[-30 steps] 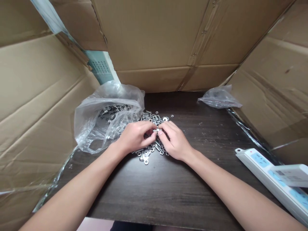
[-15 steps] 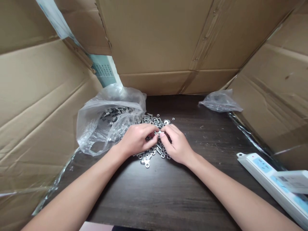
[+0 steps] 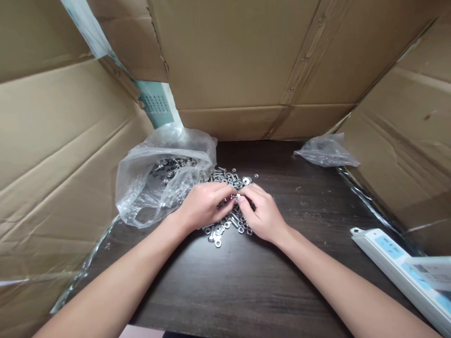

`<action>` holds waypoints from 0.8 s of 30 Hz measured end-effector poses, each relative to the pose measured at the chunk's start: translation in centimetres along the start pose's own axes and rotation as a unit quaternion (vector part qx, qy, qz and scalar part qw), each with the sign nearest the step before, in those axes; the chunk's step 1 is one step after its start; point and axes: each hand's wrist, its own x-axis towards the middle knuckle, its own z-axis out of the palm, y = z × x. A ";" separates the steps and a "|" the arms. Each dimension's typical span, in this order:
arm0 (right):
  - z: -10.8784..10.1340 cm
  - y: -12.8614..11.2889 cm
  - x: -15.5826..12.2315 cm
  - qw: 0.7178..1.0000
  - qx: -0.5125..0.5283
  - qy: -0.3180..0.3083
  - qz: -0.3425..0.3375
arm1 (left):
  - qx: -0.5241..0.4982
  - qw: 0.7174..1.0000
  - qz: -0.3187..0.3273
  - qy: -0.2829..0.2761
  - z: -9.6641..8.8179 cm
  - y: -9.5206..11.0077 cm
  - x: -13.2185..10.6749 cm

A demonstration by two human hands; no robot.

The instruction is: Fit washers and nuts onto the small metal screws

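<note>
A pile of small metal bolts, nuts and washers lies on the dark wooden table. My left hand and my right hand meet over the pile, fingertips pinched together on one small bolt between them. Each hand's fingers are curled closed on it. A clear plastic bag holding more bolts lies just left of my left hand, its mouth facing the pile.
Cardboard walls stand at the left, back and right of the table. A second, crumpled clear bag lies at the back right. A white power strip runs along the right front edge. A printed sheet shows between the cardboard panels.
The hands stay pinched on the small bolt, with slight finger shifts. The view has drifted a little, so everything sits slightly lower and to the right.
</note>
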 end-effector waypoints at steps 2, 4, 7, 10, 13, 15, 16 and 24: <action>0.0 0.0 0.0 1.000 0.000 -0.001 0.004 | -0.007 1.000 -0.007 -0.006 -0.1 0.0 0.0; 0.0 0.0 -0.1 1.000 -0.002 0.002 0.005 | -0.015 1.000 -0.019 -0.010 -0.3 0.1 -0.1; -0.1 -0.1 -0.1 1.000 0.002 0.006 0.008 | -0.018 0.999 -0.036 -0.019 -0.5 0.1 -0.1; -0.2 -0.2 -0.1 1.000 0.005 0.001 0.003 | -0.020 0.998 -0.045 -0.035 -0.6 0.2 -0.1; -0.2 -0.2 -0.1 1.000 -0.004 -0.004 -0.008 | -0.027 0.998 -0.048 -0.042 -0.5 0.3 -0.1; -0.1 -0.2 -0.2 1.000 -0.011 -0.004 -0.014 | -0.030 0.997 -0.049 -0.042 -0.5 0.3 -0.1; -0.1 -0.1 -0.2 1.000 -0.012 -0.005 -0.017 | -0.032 0.997 -0.049 -0.042 -0.5 0.2 -0.1; 0.1 0.1 0.0 1.000 0.000 -0.016 -0.014 | -0.048 0.997 -0.041 -0.046 -0.4 0.1 0.0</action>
